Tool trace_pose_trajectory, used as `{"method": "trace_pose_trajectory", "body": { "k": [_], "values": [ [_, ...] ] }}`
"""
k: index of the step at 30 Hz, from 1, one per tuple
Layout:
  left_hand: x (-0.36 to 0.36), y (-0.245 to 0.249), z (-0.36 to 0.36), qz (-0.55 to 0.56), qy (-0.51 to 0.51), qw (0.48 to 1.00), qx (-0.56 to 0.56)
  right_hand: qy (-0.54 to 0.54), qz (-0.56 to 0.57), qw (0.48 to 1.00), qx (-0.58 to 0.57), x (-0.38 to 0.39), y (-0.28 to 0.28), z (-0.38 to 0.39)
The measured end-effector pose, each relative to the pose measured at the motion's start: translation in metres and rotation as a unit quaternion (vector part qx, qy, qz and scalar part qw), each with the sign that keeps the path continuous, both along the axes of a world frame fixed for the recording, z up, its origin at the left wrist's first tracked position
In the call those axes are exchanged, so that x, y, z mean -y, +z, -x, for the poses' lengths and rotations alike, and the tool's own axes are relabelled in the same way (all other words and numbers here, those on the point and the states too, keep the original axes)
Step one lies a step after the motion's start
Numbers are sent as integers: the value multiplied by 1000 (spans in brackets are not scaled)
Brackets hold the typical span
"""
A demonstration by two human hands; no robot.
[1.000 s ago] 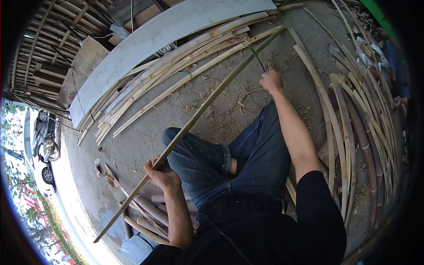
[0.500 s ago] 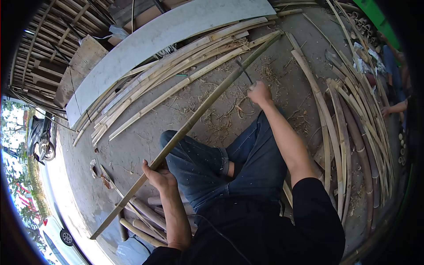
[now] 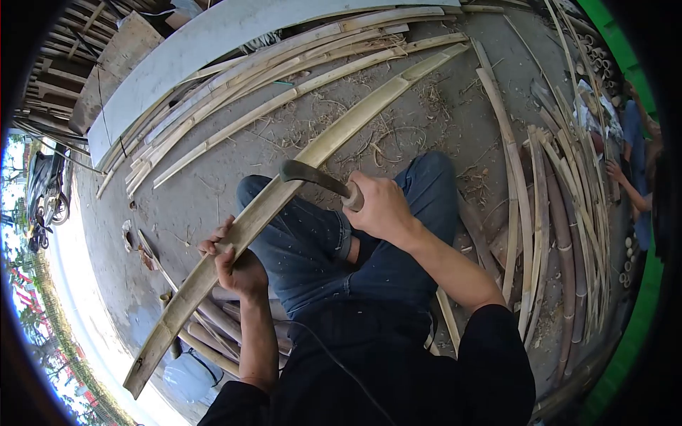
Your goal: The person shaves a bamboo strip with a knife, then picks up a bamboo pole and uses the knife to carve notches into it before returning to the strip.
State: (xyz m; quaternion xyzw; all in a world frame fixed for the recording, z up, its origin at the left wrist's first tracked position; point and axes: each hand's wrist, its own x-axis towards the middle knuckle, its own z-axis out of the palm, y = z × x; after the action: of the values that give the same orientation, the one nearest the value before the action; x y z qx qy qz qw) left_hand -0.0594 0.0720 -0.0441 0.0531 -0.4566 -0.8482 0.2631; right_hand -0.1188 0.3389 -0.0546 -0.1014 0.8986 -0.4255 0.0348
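Note:
A long split bamboo pole (image 3: 334, 138) lies diagonally across my lap, its hollow, pale inner face turned up. My left hand (image 3: 240, 268) is wrapped around its lower part, with the thumb on the near edge and the fingers over the far one. In my right hand (image 3: 383, 207) is the handle of a curved knife (image 3: 316, 175). Its dark, rounded blade end overlaps the bamboo's trough above my left knee. The pole's far end reaches toward other strips on the ground, while the near end points down to the lower left.
Bamboo strips (image 3: 284, 92) lie along a pale curved board (image 3: 213, 39) ahead. More bamboo poles (image 3: 561, 234) are piled to my right, beside another person's hand (image 3: 615, 170). Shavings (image 3: 398, 135) litter the concrete. Shorter poles (image 3: 220, 323) and a plastic bag (image 3: 188, 376) lie at lower left.
The split bamboo has rolled so its hollow face shows instead of its edge. My right hand has brought the knife back toward me, down and left, over the bamboo.

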Motion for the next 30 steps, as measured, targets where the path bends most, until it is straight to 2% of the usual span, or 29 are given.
{"method": "trace_pose_trajectory", "body": {
  "k": [2, 3, 4, 6, 8, 9, 10, 12, 13, 14, 15, 16, 18, 19, 21, 22, 24, 25, 27, 28, 29, 30],
  "values": [
    [6, -2, -2, 17, 8, 1000, 5, -75, -39, 996, -33, -20, -19, 21],
    [9, -8, -5, 24, 1, 1000, 2, -136, -100, 985, 22, -40, -33, 41],
    [10, -12, -6, 30, -5, 1000, 0, -183, -79, 980, 13, -69, -47, 62],
    [1, -16, -12, 8, 12, 1000, 10, -273, -164, 947, 50, -136, -89, 110],
    [-2, -21, -17, 40, 19, 999, -11, -303, -258, 915, 66, -177, -87, 137],
    [-2, -20, -18, 50, 15, 998, -26, -307, -260, 913, 63, -178, -86, 136],
    [-2, -17, -17, 48, 14, 998, -27, -271, -230, 933, 53, -163, -68, 130],
    [-6, -13, -18, 65, 18, 998, -11, -200, -178, 963, 20, -104, -20, 100],
    [-5, -11, -17, 60, 12, 998, -5, -130, -141, 981, 34, -69, 9, 71],
    [-2, -12, -20, 60, 18, 998, 0, -67, -156, 985, 14, -43, 18, 45],
    [2, -11, -20, 68, 8, 998, -16, -5, -164, 985, 53, -25, 31, 26],
    [6, -10, -19, 77, -4, 996, -34, 2, -140, 989, 51, -25, 17, 22],
    [6, -6, -20, 85, -9, 996, -21, -106, -195, 973, 60, -60, -3, 53],
    [4, -8, -21, 80, 2, 997, -15, -157, -198, 966, 63, -103, -37, 81],
    [4, -15, -26, 69, 1, 997, -22, -255, -275, 918, 129, -191, -71, 126],
    [0, -11, -29, 81, -2, 996, -23, -267, -321, 886, 200, -224, -66, 142],
    [1, -8, -31, 107, -22, 993, -36, -247, -411, 858, 182, -253, -51, 153],
    [2, -4, -32, 105, -17, 994, -32, -269, -362, 877, 165, -252, -47, 151],
    [3, 0, -28, 112, -65, 991, -20, -226, -222, 947, 53, -213, -30, 132],
    [8, 2, -24, 148, -87, 985, -19, -201, -183, 962, 18, -171, 5, 107],
    [8, 5, -24, 137, -98, 986, 11, -144, -142, 979, -5, -146, 9, 91],
    [8, 11, -26, 129, -111, 985, 40, -84, -101, 991, -6, -107, 42, 66]
  ]
}}
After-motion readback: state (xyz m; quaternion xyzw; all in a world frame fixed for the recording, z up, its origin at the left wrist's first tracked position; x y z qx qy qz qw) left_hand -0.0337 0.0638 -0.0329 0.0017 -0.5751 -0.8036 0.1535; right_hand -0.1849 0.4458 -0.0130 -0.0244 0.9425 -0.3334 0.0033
